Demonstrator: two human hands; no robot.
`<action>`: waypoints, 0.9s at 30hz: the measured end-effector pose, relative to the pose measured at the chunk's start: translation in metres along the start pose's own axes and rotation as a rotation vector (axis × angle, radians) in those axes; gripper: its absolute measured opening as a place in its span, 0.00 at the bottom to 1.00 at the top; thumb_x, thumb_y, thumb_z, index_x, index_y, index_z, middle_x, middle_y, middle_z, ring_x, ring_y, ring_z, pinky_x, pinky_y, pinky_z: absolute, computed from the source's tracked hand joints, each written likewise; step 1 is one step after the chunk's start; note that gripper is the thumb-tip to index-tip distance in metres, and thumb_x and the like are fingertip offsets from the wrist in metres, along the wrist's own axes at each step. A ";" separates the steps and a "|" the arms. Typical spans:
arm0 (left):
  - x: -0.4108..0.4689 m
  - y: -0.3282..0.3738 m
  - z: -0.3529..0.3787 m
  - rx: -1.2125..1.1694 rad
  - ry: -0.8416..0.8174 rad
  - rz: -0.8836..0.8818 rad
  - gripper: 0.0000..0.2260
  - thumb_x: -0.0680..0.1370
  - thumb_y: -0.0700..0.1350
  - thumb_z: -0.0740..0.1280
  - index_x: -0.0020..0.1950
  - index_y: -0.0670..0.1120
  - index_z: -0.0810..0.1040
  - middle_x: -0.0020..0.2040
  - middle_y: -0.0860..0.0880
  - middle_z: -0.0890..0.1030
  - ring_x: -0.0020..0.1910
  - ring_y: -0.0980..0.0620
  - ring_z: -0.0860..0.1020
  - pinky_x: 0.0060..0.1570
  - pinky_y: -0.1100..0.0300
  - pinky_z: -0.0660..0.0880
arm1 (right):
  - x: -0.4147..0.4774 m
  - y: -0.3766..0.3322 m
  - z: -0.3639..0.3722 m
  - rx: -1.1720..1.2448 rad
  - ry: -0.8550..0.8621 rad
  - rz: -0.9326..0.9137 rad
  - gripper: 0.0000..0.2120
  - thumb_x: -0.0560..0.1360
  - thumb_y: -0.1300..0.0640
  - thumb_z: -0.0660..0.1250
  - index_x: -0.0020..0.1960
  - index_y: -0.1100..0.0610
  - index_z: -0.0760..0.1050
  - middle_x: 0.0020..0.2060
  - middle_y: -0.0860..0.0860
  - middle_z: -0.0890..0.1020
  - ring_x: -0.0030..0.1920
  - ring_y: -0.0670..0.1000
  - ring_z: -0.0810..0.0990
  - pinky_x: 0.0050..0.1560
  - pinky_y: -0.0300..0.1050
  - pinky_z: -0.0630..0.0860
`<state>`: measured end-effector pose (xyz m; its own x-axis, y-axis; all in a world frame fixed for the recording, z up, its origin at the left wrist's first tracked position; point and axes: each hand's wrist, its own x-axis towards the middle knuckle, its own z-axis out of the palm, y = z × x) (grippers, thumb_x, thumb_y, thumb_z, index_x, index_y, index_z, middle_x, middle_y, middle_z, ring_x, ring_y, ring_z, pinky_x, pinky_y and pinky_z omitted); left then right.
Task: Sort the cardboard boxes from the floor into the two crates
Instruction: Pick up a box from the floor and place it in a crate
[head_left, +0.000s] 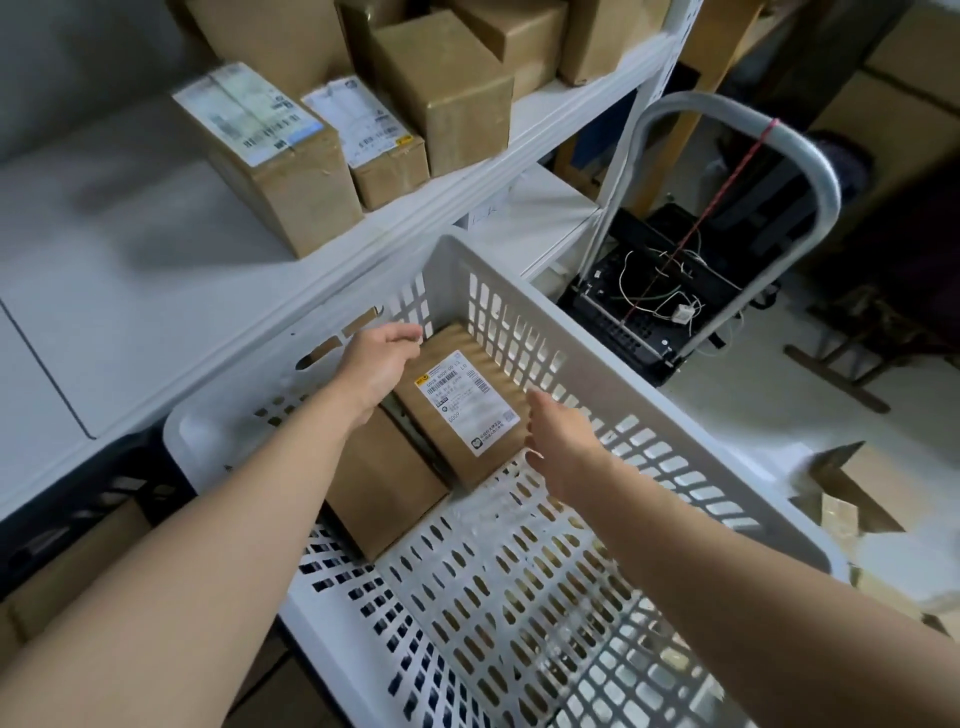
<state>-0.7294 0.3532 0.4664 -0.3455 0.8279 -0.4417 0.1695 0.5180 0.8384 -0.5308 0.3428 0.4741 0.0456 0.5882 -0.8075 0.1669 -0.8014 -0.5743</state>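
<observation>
Labelled cardboard box (467, 410) laid in white crate (192, 436), far corner, beside plain box (379, 483); left hand (379, 364), right hand (561, 441): grip slack, empty; next, likely another box off floor.

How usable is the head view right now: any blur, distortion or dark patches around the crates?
Head view: wide-angle bends the shelf edge and the rim of the white crate; labelled box is sharp, barcode visible, text too small; dark crate at lower left sits in shadow; shelf boxes slightly soft.

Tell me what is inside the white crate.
The white crate holds two boxes side by side: a labelled box and a plain box. The left hand covers part of both; anything beneath them is hidden.
</observation>
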 end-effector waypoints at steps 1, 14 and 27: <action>-0.009 0.013 0.000 -0.039 0.008 0.037 0.10 0.76 0.37 0.64 0.53 0.49 0.80 0.61 0.45 0.80 0.60 0.49 0.76 0.67 0.54 0.68 | -0.011 -0.008 -0.004 -0.016 -0.003 -0.055 0.14 0.79 0.48 0.58 0.45 0.59 0.72 0.36 0.52 0.69 0.39 0.50 0.69 0.46 0.46 0.71; -0.235 0.174 0.121 -0.364 -0.266 0.484 0.10 0.81 0.42 0.59 0.49 0.50 0.80 0.52 0.50 0.82 0.60 0.54 0.77 0.66 0.56 0.69 | -0.182 -0.011 -0.193 0.173 0.079 -0.735 0.21 0.77 0.39 0.61 0.52 0.57 0.80 0.47 0.47 0.84 0.52 0.46 0.82 0.59 0.47 0.77; -0.457 0.146 0.366 -0.306 -0.696 0.383 0.10 0.81 0.46 0.58 0.52 0.47 0.79 0.53 0.48 0.82 0.58 0.53 0.79 0.61 0.57 0.72 | -0.306 0.179 -0.449 0.300 0.510 -0.677 0.31 0.75 0.38 0.60 0.57 0.67 0.75 0.59 0.65 0.76 0.59 0.64 0.74 0.63 0.64 0.70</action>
<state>-0.2093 0.1287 0.6739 0.3482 0.9294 -0.1219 -0.1329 0.1777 0.9751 -0.0724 0.0685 0.6790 0.4742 0.8646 -0.1662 0.0562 -0.2182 -0.9743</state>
